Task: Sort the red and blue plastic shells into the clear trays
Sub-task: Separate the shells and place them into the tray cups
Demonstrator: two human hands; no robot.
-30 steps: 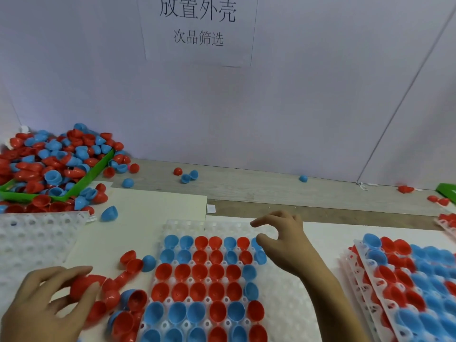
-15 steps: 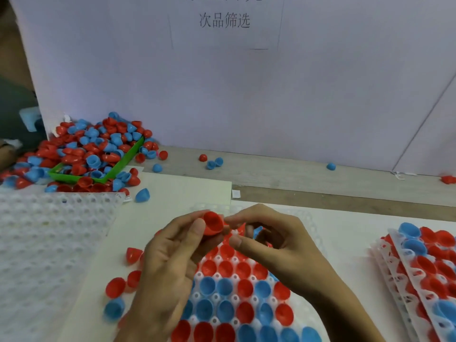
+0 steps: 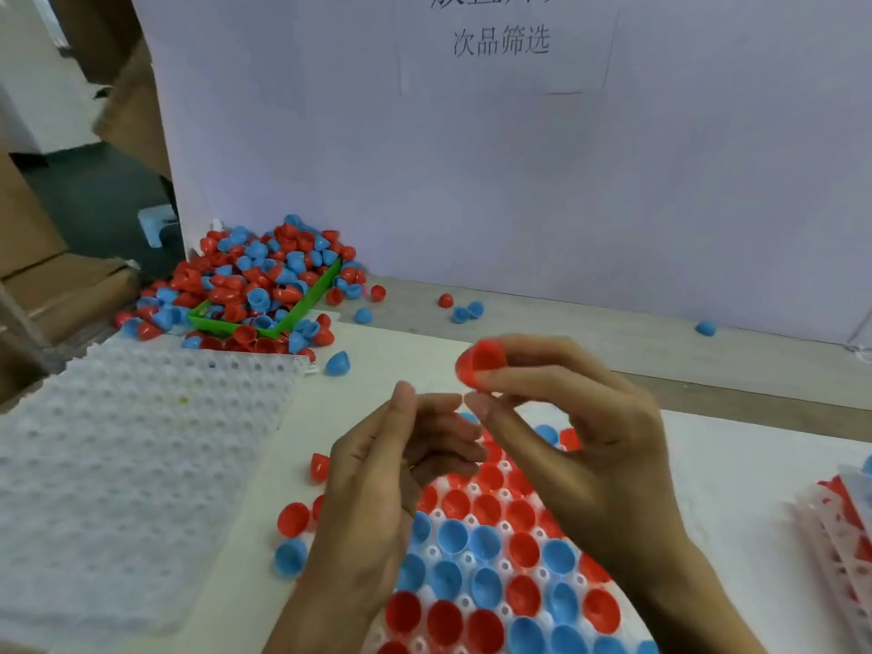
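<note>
Red shell [image 3: 479, 368] half-hidden in right hand [image 3: 580, 446] grip — tray [image 3: 472, 559] cropped

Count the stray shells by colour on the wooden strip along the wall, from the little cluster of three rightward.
Red shells: 1, in the cluster
Blue shells: 3, two in the cluster, one alone further right
Total: 4

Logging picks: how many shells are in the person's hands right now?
1: a red shell, pinched at the fingertips of the right hand. The left hand shows none, though its palm faces away, so one could be hidden there.
</note>
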